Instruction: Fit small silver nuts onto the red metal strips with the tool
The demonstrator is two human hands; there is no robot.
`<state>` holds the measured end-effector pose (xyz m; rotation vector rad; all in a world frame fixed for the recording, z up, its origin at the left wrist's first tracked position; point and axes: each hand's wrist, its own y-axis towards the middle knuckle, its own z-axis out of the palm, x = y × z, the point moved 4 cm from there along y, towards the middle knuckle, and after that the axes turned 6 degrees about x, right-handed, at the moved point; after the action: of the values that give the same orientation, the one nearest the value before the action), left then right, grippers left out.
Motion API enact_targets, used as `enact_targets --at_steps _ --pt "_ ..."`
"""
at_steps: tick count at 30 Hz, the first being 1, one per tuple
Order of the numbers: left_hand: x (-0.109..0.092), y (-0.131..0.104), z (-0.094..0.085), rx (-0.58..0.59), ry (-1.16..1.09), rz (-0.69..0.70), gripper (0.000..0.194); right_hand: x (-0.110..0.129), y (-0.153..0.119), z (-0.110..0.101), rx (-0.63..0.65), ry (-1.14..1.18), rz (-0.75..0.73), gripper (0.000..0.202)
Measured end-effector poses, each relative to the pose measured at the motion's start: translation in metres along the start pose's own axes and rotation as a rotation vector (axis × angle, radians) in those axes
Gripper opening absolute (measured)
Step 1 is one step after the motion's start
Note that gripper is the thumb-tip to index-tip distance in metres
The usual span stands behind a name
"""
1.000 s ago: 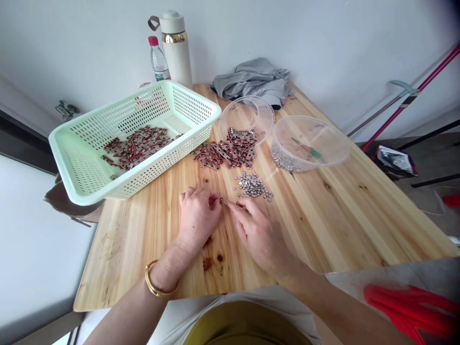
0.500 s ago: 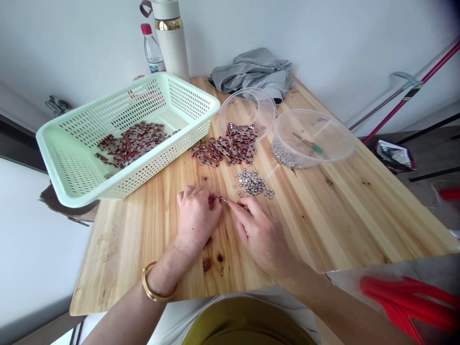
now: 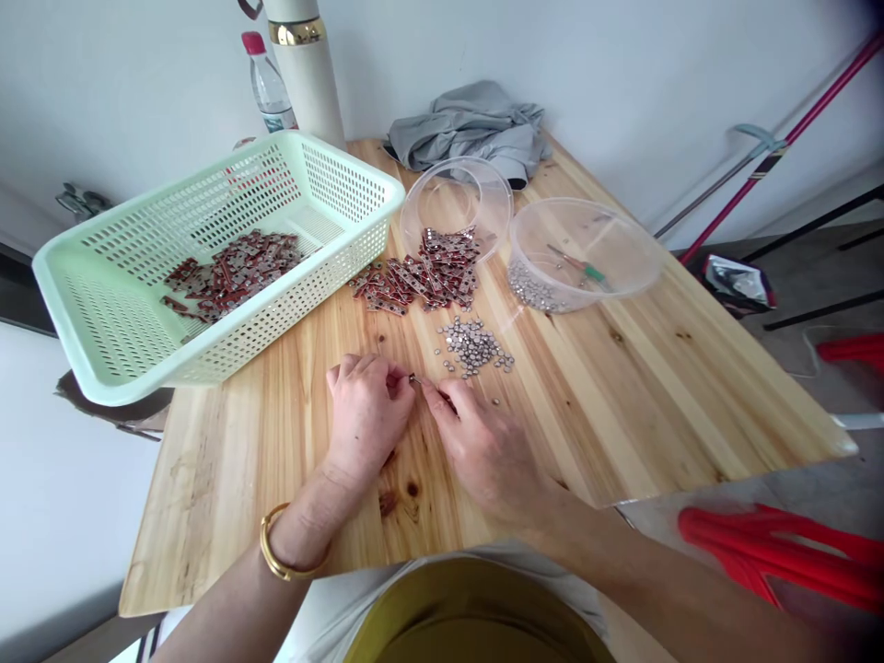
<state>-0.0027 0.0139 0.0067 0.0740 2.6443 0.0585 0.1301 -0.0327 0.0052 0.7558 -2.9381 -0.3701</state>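
Note:
My left hand (image 3: 369, 405) is closed in a pinch near the middle of the table. A tiny dark piece (image 3: 412, 378) shows at its fingertips; its kind is too small to tell. My right hand (image 3: 480, 442) is closed around a thin metal-tipped tool (image 3: 419, 379), mostly hidden by the fingers, and its tip meets the piece. Just beyond the right hand lies a loose pile of small silver metal discs (image 3: 474, 345). Farther back is a heap of reddish-brown strips (image 3: 428, 279) with metal dots, partly resting on a clear round lid (image 3: 494, 221).
A pale green basket (image 3: 276, 308) holding more strips stands at the left. To the right, a clear plastic tub (image 3: 622, 276) contains discs and a green-handled tool (image 3: 590, 273). Grey cloth (image 3: 470, 129), a bottle (image 3: 269, 87) and a white flask (image 3: 310, 83) are at the back.
The view has shifted slightly, so the scene sits a little farther left. My right fingers have curled closer around the tool; both hands stay together at the small piece.

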Motion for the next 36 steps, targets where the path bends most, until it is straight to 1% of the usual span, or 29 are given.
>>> enact_targets --at_steps 4,10,14,17,21,25,28,31,33,35,36 --pt "0.0 0.001 0.0 -0.006 -0.011 0.004 0.008 0.001 0.002 -0.001 0.043 0.025 -0.005 0.039" --pt "-0.001 0.0 -0.002 -0.022 -0.012 0.013 0.007 0.004 0.004 -0.001 0.104 -0.015 -0.039 0.039" --pt "0.0 0.001 -0.002 -0.029 -0.005 0.013 0.007 0.0 0.002 -0.002 0.038 0.026 0.02 0.035" --pt "0.001 0.001 -0.002 -0.029 -0.005 0.021 0.007 -0.003 -0.001 -0.001 -0.004 0.049 0.048 0.036" --pt "0.0 0.0 -0.002 -0.022 0.0 0.013 0.007 -0.002 -0.001 0.002 0.043 0.015 0.036 0.037" --pt "-0.001 0.001 -0.002 -0.015 -0.002 0.018 0.008 0.0 0.001 0.0 0.042 -0.009 0.024 0.037" --pt "0.0 0.003 0.0 -0.019 -0.004 0.011 0.008 0.002 0.002 0.001 0.047 -0.019 -0.002 0.041" --pt "0.001 0.0 0.002 -0.029 -0.003 -0.007 0.007 0.004 -0.002 0.002 -0.006 -0.033 -0.018 0.044" --pt "-0.002 -0.004 -0.001 -0.03 -0.024 0.011 0.009 0.001 -0.005 0.004 -0.084 -0.032 -0.002 0.042" --pt "-0.006 -0.006 -0.013 -0.082 -0.057 0.06 0.011 -0.008 -0.004 0.009 -0.164 -0.019 0.011 0.042" --pt "-0.008 -0.005 -0.024 -0.135 -0.063 0.098 0.011 -0.014 -0.001 0.011 -0.19 -0.021 0.004 0.04"
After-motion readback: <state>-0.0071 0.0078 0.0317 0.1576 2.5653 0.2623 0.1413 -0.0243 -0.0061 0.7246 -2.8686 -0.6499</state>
